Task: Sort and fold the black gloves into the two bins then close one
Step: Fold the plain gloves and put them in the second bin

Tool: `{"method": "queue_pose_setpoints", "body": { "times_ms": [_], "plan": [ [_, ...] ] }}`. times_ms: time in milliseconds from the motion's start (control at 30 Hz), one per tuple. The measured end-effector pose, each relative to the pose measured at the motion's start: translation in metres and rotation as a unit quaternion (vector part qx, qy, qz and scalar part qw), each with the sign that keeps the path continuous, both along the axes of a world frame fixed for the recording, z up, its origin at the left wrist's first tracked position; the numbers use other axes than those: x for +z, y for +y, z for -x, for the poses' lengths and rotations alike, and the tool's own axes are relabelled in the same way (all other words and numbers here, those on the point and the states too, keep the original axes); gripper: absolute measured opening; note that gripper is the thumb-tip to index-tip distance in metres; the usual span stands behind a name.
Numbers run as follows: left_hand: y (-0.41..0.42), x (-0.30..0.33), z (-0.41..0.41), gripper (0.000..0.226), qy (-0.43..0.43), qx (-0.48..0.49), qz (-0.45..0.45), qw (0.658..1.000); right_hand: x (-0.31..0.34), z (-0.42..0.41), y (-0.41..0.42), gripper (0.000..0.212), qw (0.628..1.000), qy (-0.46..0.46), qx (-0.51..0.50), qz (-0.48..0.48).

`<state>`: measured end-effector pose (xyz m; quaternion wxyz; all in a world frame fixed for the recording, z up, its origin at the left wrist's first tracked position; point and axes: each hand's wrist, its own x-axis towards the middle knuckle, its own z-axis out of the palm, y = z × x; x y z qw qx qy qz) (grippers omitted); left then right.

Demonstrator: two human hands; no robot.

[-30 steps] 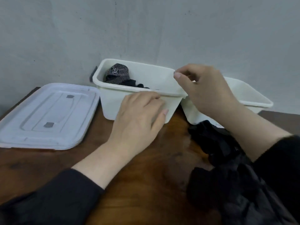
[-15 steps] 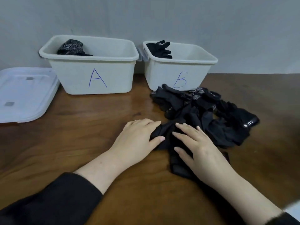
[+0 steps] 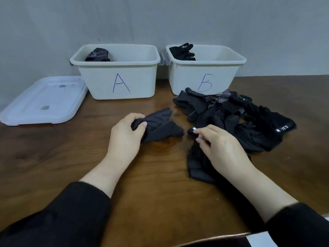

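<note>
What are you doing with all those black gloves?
A person is sorting gloves at a wooden table. The left hand grips one dark glove, and the right hand pinches another from the pile. Bin A and bin B stand open with a few gloves inside each. A lid lies beside bin A.

— How is the light?
— Soft and even, rather dim, with a bluish cast on the wall [image 3: 178, 18]. Faint sheen on the wooden table [image 3: 160, 150], and only weak shadows beneath the bins [image 3: 117, 86].
— Sharpness?
— Middling: slight softness throughout. The wide lens bends the table's far edge, and the black sleeves [image 3: 58, 216] lose all detail.
</note>
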<state>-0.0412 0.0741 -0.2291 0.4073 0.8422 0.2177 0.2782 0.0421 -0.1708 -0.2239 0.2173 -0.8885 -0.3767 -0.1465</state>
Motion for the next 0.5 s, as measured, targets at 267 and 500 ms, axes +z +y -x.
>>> {"method": "queue_pose_setpoints", "body": {
  "times_ms": [267,500],
  "plan": [
    [0.053,0.002,0.040,0.028,0.106,0.047,-0.119,0.986,0.023,0.014,-0.036,0.052,0.972,0.037,0.149,0.176],
    [0.065,-0.008,0.040,0.049,0.175,-0.207,-0.281,0.921,0.012,0.026,-0.016,0.036,0.979,0.053,0.133,0.144]
  ]
}}
